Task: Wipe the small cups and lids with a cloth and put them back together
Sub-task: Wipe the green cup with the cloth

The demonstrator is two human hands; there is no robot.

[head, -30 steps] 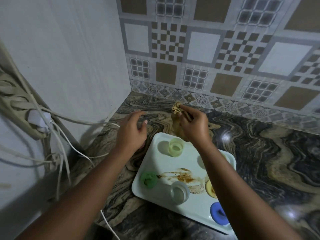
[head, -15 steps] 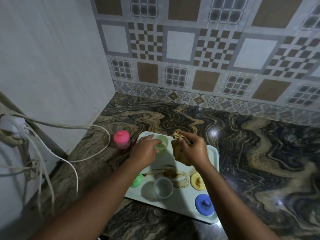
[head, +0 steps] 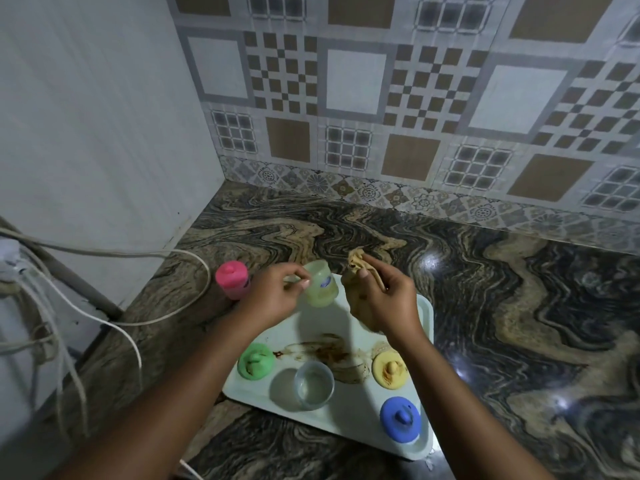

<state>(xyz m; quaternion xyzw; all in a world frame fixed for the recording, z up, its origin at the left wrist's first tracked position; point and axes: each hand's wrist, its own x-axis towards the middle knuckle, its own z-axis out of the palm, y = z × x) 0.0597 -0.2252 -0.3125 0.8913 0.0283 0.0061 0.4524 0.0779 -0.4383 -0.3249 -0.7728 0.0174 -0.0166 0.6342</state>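
At the far left, loose cables (head: 104,289) are draped from the wall onto the counter (head: 519,323), so little free room is left there. Just right of them a pink-lidded cup (head: 232,279) stands off the tray (head: 353,414), seemingly set apart as finished. A pale green cup (head: 320,284) is pinched by the curled fingers of the left hand (head: 277,296) and held above the tray's far left edge, probably to be met by the cloth (head: 360,282), which is bunched in the closed grip of the right hand (head: 388,303) just beside it. On the tray a green lid (head: 255,360), a clear cup (head: 314,384), a yellow lid (head: 389,368) and a blue lid (head: 400,420) are spread around a brown smear (head: 325,353), the blue one close to the near right corner. Open counter is left on the right.
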